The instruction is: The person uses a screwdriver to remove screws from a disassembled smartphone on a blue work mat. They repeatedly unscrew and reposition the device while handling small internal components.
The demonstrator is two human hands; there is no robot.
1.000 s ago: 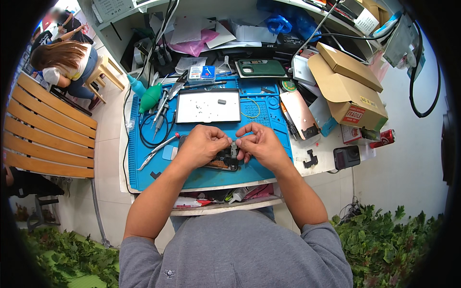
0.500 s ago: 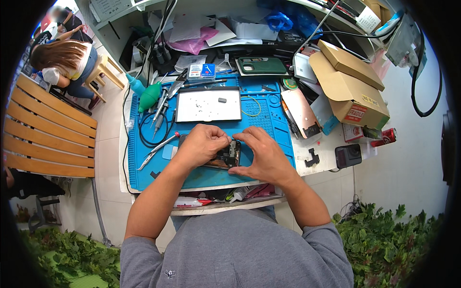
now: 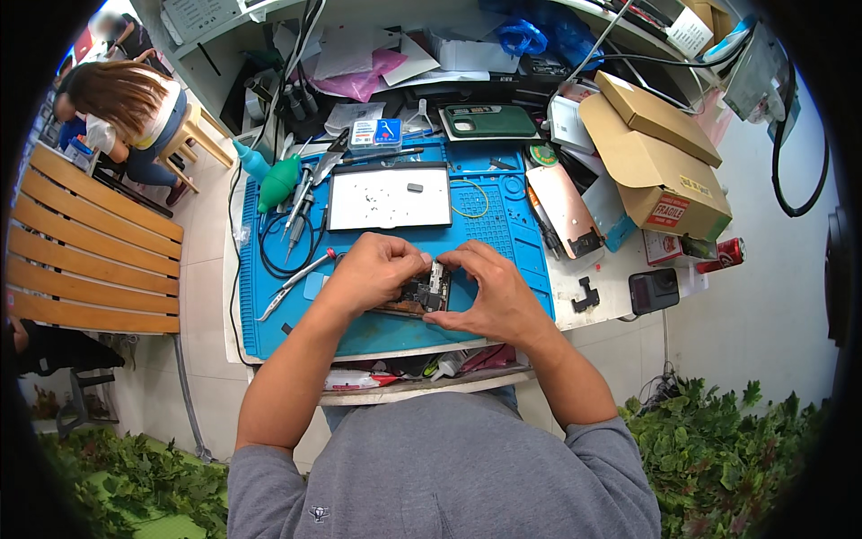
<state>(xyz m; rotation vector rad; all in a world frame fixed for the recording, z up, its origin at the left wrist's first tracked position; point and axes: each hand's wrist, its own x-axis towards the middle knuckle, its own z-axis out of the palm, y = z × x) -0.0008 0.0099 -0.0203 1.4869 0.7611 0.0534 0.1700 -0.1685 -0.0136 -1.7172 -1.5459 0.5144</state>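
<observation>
An opened phone (image 3: 424,296) with its inner parts bare lies on the blue work mat (image 3: 377,336), partly covered by my hands. My right hand (image 3: 494,292) grips its right end, thumb at the near corner and fingers at the far corner. My left hand (image 3: 377,269) reaches over the phone's left part, thumb and forefinger pinched together near its far edge; what sits in the pinch is too small to make out. Just beyond, a white tray (image 3: 386,202) carries several tiny screws and a small dark piece. Left of my left hand lie tweezers (image 3: 285,292).
Screwdrivers (image 3: 301,211) and a green blower bulb (image 3: 280,183) are at the left of the mat. To the right are a pinkish phone back (image 3: 566,211), an open cardboard box (image 3: 660,171), a drink can (image 3: 721,256) and a small black camera (image 3: 654,291). A person sits far left.
My hands stay at the phone, with only slight shifts of the left hand and right thumb. The seated person at the far left has moved an arm and head.
</observation>
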